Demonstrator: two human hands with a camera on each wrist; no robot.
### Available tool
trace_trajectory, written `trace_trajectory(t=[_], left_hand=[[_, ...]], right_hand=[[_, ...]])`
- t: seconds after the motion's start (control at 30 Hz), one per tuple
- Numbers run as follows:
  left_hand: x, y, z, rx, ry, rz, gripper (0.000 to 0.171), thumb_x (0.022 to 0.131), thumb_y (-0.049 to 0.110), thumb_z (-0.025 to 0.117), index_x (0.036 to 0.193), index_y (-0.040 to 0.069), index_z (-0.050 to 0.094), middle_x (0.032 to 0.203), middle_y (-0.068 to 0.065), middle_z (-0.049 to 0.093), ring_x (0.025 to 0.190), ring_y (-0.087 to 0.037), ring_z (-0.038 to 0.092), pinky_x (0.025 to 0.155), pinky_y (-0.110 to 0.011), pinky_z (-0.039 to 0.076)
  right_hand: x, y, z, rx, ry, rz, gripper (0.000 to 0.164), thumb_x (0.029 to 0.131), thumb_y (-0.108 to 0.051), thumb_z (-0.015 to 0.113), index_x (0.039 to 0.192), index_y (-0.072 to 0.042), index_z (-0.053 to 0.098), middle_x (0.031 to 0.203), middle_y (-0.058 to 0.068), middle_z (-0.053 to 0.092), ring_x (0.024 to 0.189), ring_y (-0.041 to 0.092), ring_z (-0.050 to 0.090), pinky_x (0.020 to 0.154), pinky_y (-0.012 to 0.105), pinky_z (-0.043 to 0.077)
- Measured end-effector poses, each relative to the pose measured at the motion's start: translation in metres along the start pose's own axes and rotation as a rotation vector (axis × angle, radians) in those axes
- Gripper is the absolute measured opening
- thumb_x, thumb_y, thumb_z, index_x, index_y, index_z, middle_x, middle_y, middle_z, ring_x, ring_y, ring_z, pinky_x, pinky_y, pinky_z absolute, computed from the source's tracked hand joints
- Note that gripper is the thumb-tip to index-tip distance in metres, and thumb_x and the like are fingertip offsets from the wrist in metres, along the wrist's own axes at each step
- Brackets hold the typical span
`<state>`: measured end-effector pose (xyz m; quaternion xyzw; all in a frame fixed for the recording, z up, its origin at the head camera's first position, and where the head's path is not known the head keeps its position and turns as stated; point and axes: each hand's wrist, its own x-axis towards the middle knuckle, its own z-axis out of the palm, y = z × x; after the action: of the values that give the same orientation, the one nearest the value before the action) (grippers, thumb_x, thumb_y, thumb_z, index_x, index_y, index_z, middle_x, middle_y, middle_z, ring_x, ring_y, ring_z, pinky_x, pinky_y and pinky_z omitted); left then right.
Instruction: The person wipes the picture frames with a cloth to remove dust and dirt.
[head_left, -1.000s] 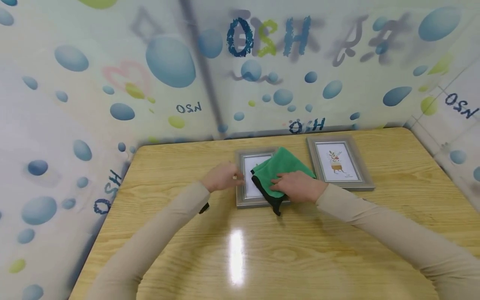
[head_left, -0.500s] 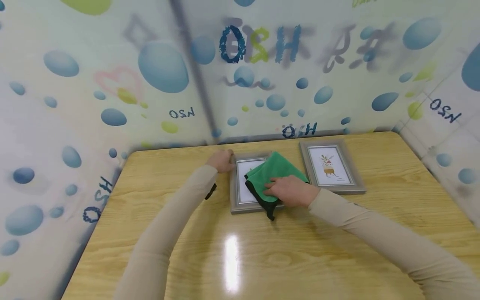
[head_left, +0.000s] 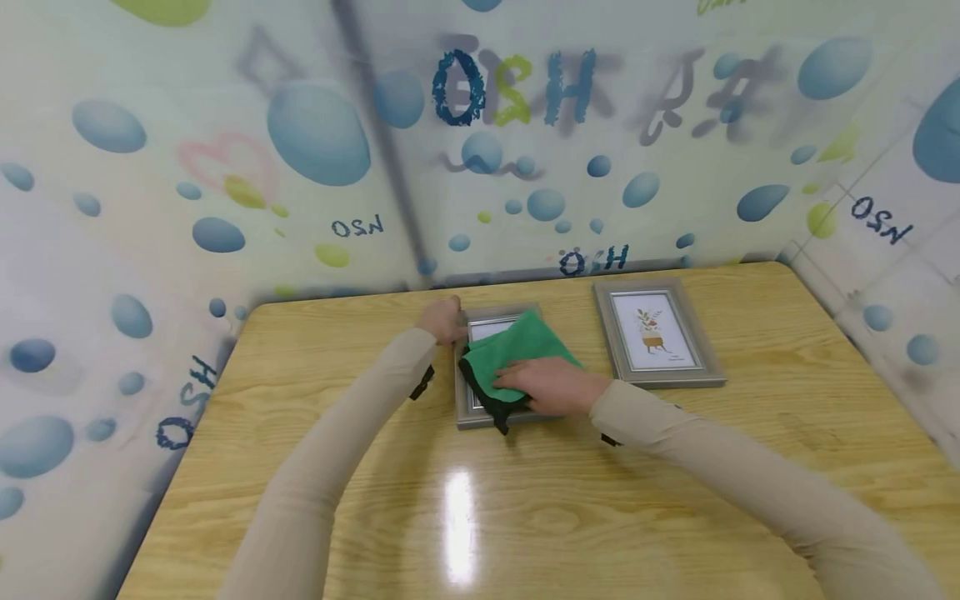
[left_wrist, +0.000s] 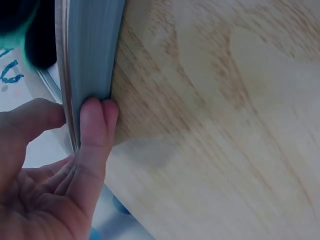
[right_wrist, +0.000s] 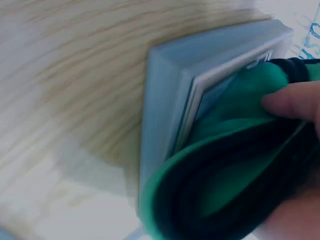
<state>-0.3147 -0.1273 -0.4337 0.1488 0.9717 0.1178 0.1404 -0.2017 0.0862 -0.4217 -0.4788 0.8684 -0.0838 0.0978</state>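
Observation:
A grey picture frame [head_left: 468, 419] lies on the wooden table, its picture mostly hidden under a folded green cloth [head_left: 525, 340] with black edging. My left hand [head_left: 442, 321] pinches the frame's upper left side; in the left wrist view the thumb is over the front and the fingers lie along the outer edge [left_wrist: 95, 55]. On top of the frame, my right hand [head_left: 551, 385] holds the cloth against the glass. The right wrist view has the cloth [right_wrist: 235, 100] bunched between thumb and fingers, near a corner of the frame.
To the right lies a second grey picture frame [head_left: 660, 332] with a drawing of a potted plant. Behind the wooden table [head_left: 585, 517] stands a wall [head_left: 510, 192] with blue and green bubbles. Light glares off the tabletop.
My left hand has gone from above the frame's left side to its upper left edge and taken hold. My right hand has slid the cloth leftward over the frame.

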Motion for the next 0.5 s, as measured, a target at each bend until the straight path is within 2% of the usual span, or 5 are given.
trace_trajectory(t=[0.07,0.1,0.23,0.33,0.5], left_hand=[[0.0,-0.001,-0.001,0.019,-0.011,0.0,0.039,0.092,0.017,0.063,0.12,-0.007,0.052,0.088,-0.016,0.065,0.074,-0.026,0.064,0.07,-0.033,0.053],[-0.006,0.006,-0.008,0.019,-0.044,-0.029,0.04,0.094,0.016,0.061,0.124,-0.008,0.05,0.092,-0.018,0.066,0.079,-0.028,0.066,0.075,-0.035,0.053],[-0.006,0.006,-0.008,0.017,-0.057,-0.03,0.04,0.096,0.018,0.06,0.125,-0.006,0.05,0.099,-0.018,0.066,0.089,-0.029,0.066,0.08,-0.035,0.053],[-0.005,0.004,-0.009,-0.001,-0.056,-0.033,0.039,0.096,0.018,0.061,0.125,-0.005,0.051,0.11,-0.02,0.063,0.096,-0.03,0.063,0.085,-0.037,0.05],[-0.005,0.002,-0.011,-0.055,-0.064,-0.045,0.039,0.095,0.017,0.063,0.125,-0.003,0.05,0.115,-0.02,0.061,0.083,-0.025,0.062,0.08,-0.034,0.051]], right_hand=[[0.008,0.0,0.004,0.063,0.009,-0.059,0.052,0.084,0.01,0.058,0.134,-0.003,0.055,0.141,0.013,0.05,0.131,0.031,0.043,0.102,0.04,0.04],[0.012,0.0,0.005,0.083,0.008,-0.082,0.055,0.083,0.011,0.057,0.135,-0.003,0.054,0.142,0.012,0.048,0.132,0.03,0.042,0.103,0.04,0.04],[0.012,0.0,0.007,0.14,-0.047,-0.1,0.062,0.08,0.015,0.054,0.138,-0.008,0.053,0.147,0.008,0.044,0.137,0.029,0.034,0.105,0.04,0.037],[0.004,0.004,0.005,0.119,-0.084,-0.081,0.063,0.081,0.015,0.057,0.138,-0.012,0.054,0.146,0.004,0.044,0.138,0.025,0.033,0.105,0.039,0.037],[-0.014,0.0,-0.009,-0.042,-0.082,0.01,0.048,0.083,0.008,0.067,0.127,-0.011,0.063,0.132,0.004,0.058,0.125,0.025,0.051,0.095,0.039,0.047]])
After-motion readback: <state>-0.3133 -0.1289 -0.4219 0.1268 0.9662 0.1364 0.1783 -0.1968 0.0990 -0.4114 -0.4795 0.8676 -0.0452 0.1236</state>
